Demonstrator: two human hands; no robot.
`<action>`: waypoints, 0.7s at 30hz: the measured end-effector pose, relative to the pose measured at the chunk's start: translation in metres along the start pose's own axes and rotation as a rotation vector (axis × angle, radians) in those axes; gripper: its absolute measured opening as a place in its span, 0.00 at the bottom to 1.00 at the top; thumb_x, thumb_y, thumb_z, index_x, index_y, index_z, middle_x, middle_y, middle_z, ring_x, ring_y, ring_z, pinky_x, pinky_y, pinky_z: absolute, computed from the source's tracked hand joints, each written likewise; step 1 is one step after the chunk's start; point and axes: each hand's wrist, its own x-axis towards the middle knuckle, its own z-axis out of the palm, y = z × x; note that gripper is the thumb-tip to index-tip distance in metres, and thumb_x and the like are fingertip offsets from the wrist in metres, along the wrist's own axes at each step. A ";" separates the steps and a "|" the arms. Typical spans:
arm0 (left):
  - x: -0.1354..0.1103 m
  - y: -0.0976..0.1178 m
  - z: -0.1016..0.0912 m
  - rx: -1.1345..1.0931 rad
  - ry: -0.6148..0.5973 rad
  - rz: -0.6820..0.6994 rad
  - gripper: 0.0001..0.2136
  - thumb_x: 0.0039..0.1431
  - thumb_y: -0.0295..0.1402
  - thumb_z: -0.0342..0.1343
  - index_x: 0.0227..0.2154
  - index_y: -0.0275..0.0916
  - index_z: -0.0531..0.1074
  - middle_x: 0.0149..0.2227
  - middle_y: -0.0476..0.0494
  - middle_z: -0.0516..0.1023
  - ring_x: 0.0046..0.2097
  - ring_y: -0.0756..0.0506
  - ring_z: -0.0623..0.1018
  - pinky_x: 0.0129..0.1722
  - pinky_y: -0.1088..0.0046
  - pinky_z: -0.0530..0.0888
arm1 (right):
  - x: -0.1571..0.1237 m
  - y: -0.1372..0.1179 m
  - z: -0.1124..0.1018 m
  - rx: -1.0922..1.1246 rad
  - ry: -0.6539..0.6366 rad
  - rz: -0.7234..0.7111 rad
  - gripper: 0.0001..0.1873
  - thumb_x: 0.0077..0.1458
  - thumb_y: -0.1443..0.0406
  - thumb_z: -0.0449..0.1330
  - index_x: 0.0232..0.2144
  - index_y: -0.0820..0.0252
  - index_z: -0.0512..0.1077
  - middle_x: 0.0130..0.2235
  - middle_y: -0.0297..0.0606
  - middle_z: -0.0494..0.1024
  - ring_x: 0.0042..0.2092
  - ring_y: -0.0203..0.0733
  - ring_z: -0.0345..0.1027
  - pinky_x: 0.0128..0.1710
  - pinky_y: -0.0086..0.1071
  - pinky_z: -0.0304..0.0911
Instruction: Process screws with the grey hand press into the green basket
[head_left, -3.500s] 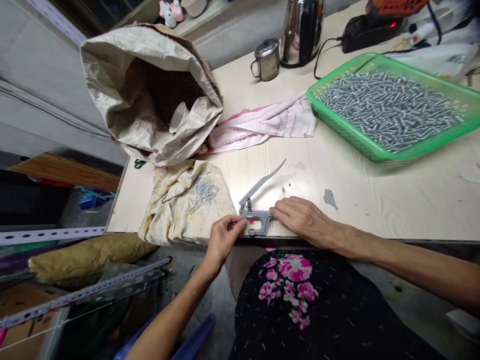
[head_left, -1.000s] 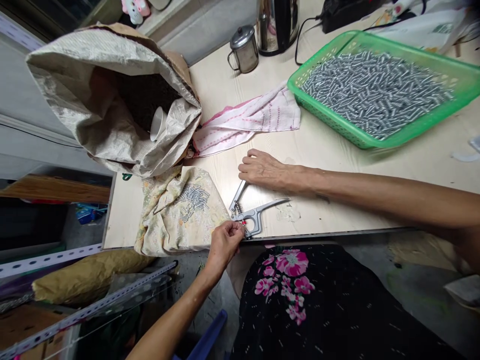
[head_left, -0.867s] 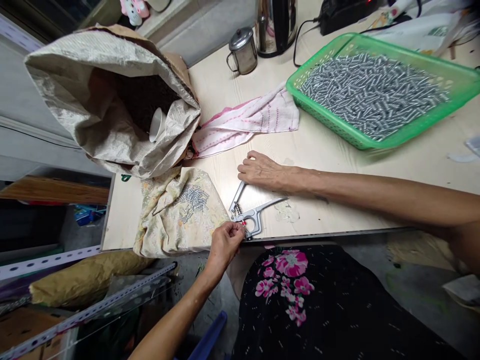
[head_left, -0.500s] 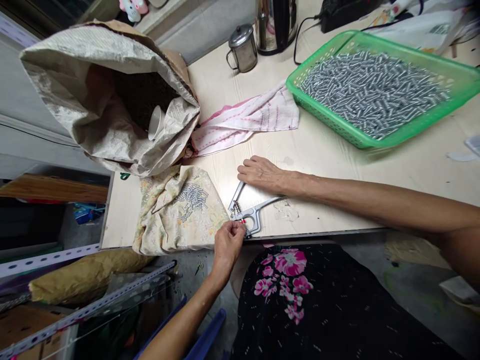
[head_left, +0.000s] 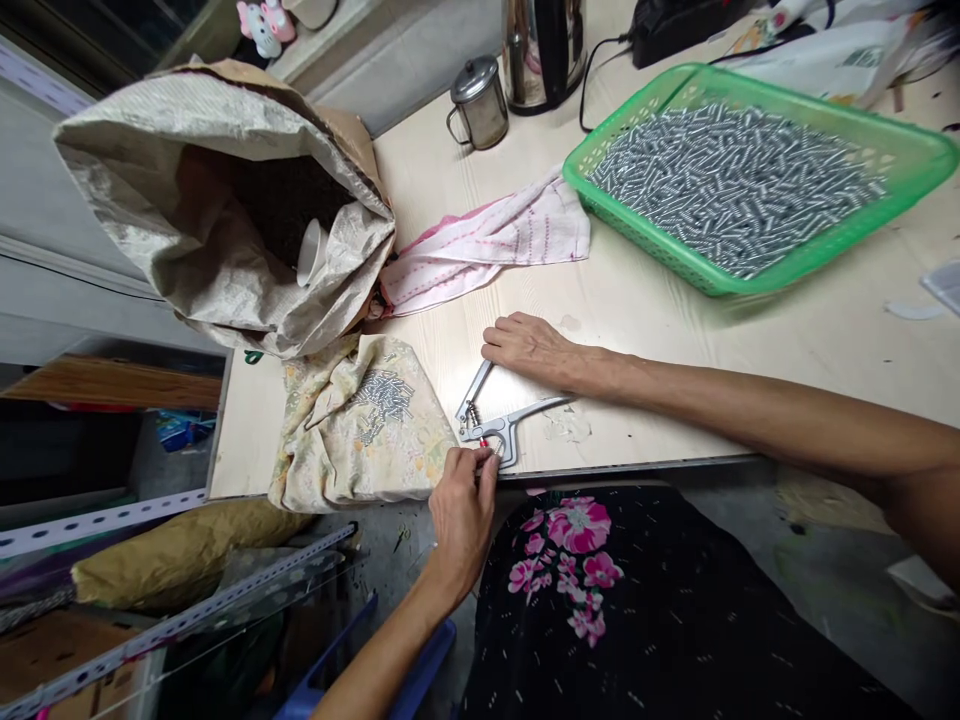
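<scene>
A grey hand plier point(head_left: 504, 432) with a spring and a red tip lies at the table's front edge, its handles spread. My right hand point(head_left: 525, 348) is closed around the end of its upper handle. At the jaw, my left hand point(head_left: 461, 515) pinches with thumb and forefinger, a tiny metal piece seeming to show at the fingertips. To the left, a pile of small silver cylindrical pieces point(head_left: 385, 396) rests on a flowered cloth point(head_left: 330, 460).
A green basket point(head_left: 720, 280) full of silver cylindrical pieces stands at the right. An open woven sack point(head_left: 127, 150) with a white cup point(head_left: 312, 252) inside is at the left. Behind are a pink-white towel point(head_left: 487, 245), a metal mug point(head_left: 480, 105) and a kettle point(head_left: 541, 55).
My left hand's thumb and forefinger have shifted slightly right at the plier's jaw, with the thumb now more apparent. My right hand stays on the handle. The view has shifted slightly.
</scene>
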 end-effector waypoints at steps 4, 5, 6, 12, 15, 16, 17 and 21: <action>-0.003 -0.001 -0.001 -0.063 0.007 0.049 0.11 0.67 0.34 0.48 0.40 0.39 0.75 0.39 0.42 0.77 0.42 0.46 0.77 0.43 0.71 0.70 | -0.008 0.010 -0.003 0.120 0.043 -0.041 0.13 0.66 0.73 0.45 0.35 0.61 0.68 0.38 0.41 0.72 0.40 0.44 0.60 0.41 0.37 0.54; -0.002 -0.004 -0.003 -0.087 0.009 0.028 0.11 0.67 0.34 0.48 0.39 0.39 0.75 0.38 0.43 0.77 0.41 0.46 0.77 0.42 0.72 0.70 | -0.010 0.013 -0.004 0.193 0.063 -0.061 0.13 0.67 0.72 0.45 0.35 0.61 0.67 0.37 0.41 0.72 0.39 0.43 0.60 0.42 0.37 0.55; 0.001 -0.006 -0.005 -0.105 0.016 -0.005 0.11 0.67 0.35 0.48 0.37 0.38 0.75 0.36 0.43 0.78 0.39 0.46 0.77 0.41 0.72 0.71 | -0.013 0.016 -0.005 0.275 0.083 -0.076 0.13 0.68 0.70 0.44 0.35 0.61 0.67 0.37 0.40 0.71 0.38 0.42 0.60 0.42 0.37 0.55; 0.020 -0.018 -0.015 -0.113 -0.040 -0.039 0.08 0.61 0.34 0.54 0.34 0.38 0.78 0.35 0.43 0.79 0.37 0.45 0.78 0.39 0.71 0.71 | -0.033 0.035 -0.007 0.591 0.163 -0.042 0.15 0.70 0.60 0.43 0.39 0.60 0.66 0.39 0.42 0.69 0.42 0.44 0.62 0.47 0.41 0.57; 0.033 -0.017 -0.016 -0.080 -0.141 0.050 0.07 0.61 0.34 0.55 0.33 0.40 0.78 0.35 0.43 0.80 0.38 0.45 0.78 0.40 0.71 0.70 | -0.045 0.039 -0.006 0.645 0.175 -0.025 0.15 0.70 0.58 0.44 0.41 0.59 0.66 0.40 0.42 0.69 0.43 0.44 0.62 0.48 0.42 0.58; 0.037 -0.016 -0.016 -0.060 -0.177 0.072 0.07 0.61 0.34 0.55 0.33 0.41 0.78 0.35 0.44 0.80 0.38 0.45 0.78 0.39 0.71 0.70 | -0.049 0.040 -0.006 0.653 0.176 -0.021 0.16 0.70 0.57 0.44 0.41 0.59 0.67 0.40 0.42 0.69 0.43 0.45 0.62 0.48 0.43 0.59; 0.042 -0.015 -0.016 -0.036 -0.209 0.086 0.07 0.61 0.35 0.56 0.32 0.40 0.78 0.35 0.44 0.80 0.38 0.45 0.78 0.38 0.72 0.70 | -0.053 0.040 -0.007 0.657 0.177 -0.017 0.16 0.70 0.56 0.44 0.41 0.59 0.67 0.40 0.42 0.70 0.43 0.45 0.62 0.49 0.43 0.59; 0.053 -0.012 -0.009 0.046 -0.251 0.090 0.07 0.57 0.36 0.62 0.29 0.39 0.74 0.32 0.46 0.77 0.34 0.46 0.76 0.34 0.73 0.68 | -0.068 0.045 -0.007 0.645 0.211 0.027 0.16 0.69 0.55 0.44 0.41 0.58 0.67 0.40 0.42 0.70 0.43 0.45 0.63 0.49 0.45 0.60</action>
